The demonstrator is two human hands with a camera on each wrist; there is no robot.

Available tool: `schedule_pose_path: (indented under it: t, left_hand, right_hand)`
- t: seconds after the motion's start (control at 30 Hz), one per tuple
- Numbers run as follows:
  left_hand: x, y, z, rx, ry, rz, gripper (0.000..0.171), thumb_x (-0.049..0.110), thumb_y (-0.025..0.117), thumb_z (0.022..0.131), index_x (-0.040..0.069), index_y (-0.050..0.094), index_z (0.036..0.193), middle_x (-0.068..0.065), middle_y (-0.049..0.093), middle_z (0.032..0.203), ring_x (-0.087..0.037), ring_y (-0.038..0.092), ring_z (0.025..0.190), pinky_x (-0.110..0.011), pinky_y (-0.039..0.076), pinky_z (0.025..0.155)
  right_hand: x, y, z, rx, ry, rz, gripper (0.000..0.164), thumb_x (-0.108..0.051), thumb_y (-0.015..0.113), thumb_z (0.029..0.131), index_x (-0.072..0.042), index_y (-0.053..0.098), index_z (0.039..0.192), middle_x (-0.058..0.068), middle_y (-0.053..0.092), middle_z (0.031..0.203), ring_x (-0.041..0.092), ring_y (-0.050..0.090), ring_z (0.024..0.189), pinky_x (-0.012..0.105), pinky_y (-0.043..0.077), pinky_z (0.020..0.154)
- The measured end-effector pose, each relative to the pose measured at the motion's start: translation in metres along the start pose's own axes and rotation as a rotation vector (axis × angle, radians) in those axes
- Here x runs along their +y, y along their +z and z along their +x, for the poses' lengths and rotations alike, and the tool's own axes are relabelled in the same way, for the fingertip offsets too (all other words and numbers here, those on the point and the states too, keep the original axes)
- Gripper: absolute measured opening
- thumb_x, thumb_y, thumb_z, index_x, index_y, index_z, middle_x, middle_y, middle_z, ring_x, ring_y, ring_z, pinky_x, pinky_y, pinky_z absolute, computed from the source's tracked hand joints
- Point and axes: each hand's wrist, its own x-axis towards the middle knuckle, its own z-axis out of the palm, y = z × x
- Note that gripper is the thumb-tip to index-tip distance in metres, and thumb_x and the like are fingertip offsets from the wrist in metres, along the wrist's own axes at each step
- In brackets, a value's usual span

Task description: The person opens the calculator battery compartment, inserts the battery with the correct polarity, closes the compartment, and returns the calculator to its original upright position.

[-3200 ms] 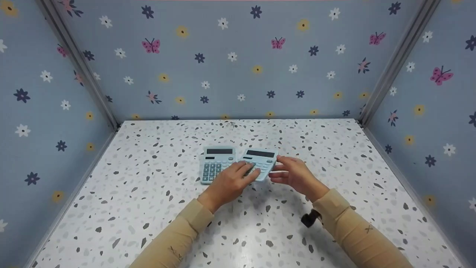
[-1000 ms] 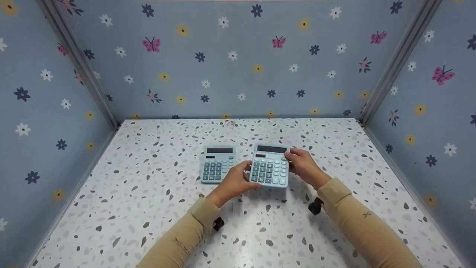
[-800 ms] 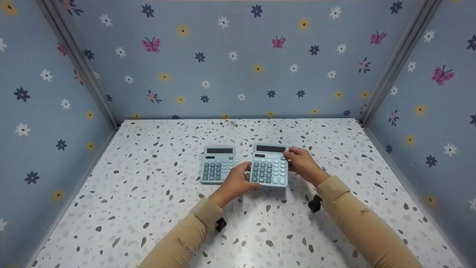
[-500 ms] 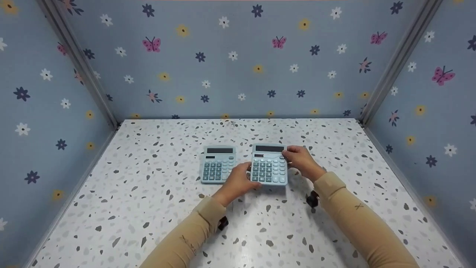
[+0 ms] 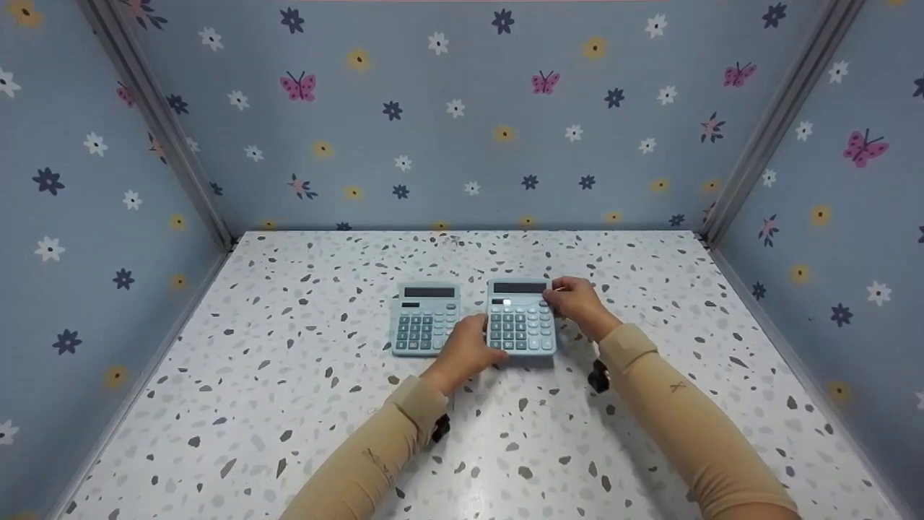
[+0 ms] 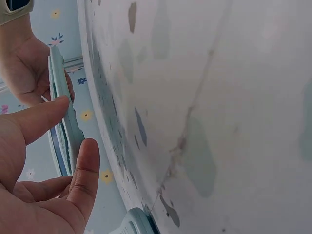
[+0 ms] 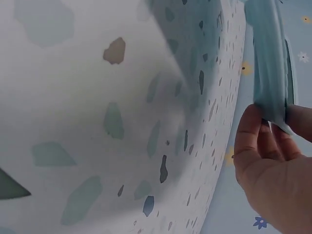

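Two light blue calculators appear side by side in the head view. The right calculator (image 5: 521, 318) faces up with its dark display at the far end, and both hands hold it. My left hand (image 5: 465, 352) grips its lower left edge, thumb at the near corner. With thumb and fingers, my right hand (image 5: 580, 303) pinches the upper right edge. In the left wrist view this calculator (image 6: 61, 87) shows edge-on, raised off the tabletop. The right wrist view shows its side (image 7: 270, 58) above the right fingers (image 7: 249, 134). The left calculator (image 5: 415, 296) lies flat, its lower right corner hidden by my left hand.
The white speckled tabletop (image 5: 289, 404) spreads around the hands. Blue flowered panels (image 5: 447, 144) stand at the back and both sides, joined by grey corner posts (image 5: 779, 119). Small dark devices (image 5: 599, 377) sit under the wrists.
Earlier my left hand lay over the right calculator's keys while it was tilted. It was then straightened and gripped at the lower left; lately it has shifted slightly left, both hands with it.
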Motion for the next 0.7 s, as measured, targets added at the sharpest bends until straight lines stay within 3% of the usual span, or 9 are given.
schedule_pose_path:
  t: [0.17,0.3,0.5,0.7]
  left_hand:
    - [0.000,0.002,0.003,-0.005,-0.026,0.028,0.050,0.002,0.086,0.080,0.006,0.070,0.127,-0.002,0.075,0.111,-0.018,0.069,0.097,-0.041,0.060,0.099]
    - [-0.001,0.003,0.005,-0.002,-0.039,0.079,0.051,0.005,0.086,0.081,0.001,0.068,0.128,-0.007,0.073,0.113,-0.021,0.068,0.098,-0.043,0.059,0.101]
    - [-0.003,0.005,0.007,0.005,-0.027,0.145,0.056,0.007,0.086,0.082,-0.006,0.066,0.132,-0.016,0.071,0.123,-0.027,0.066,0.106,-0.047,0.057,0.107]
    - [-0.003,0.005,0.007,-0.005,-0.044,0.155,0.050,0.006,0.085,0.082,-0.007,0.066,0.126,-0.014,0.070,0.116,-0.024,0.062,0.096,-0.045,0.058,0.097]
  right_hand:
    - [0.000,0.000,0.005,0.002,0.028,-0.067,0.038,-0.010,0.060,0.109,0.004,0.062,0.144,0.015,0.068,0.128,0.016,0.067,0.103,0.030,0.060,0.090]
    - [0.001,0.001,0.009,-0.016,0.024,-0.096,0.038,-0.007,0.059,0.108,0.005,0.063,0.144,0.020,0.069,0.136,0.020,0.069,0.108,0.030,0.060,0.092]
    - [0.002,0.003,0.015,-0.023,0.059,-0.121,0.042,-0.003,0.058,0.107,0.005,0.060,0.148,0.022,0.066,0.143,0.026,0.071,0.118,0.040,0.059,0.107]
    - [0.003,0.005,0.019,-0.025,0.051,-0.145,0.046,0.000,0.056,0.106,0.008,0.056,0.151,0.025,0.065,0.146,0.029,0.069,0.124,0.043,0.058,0.112]
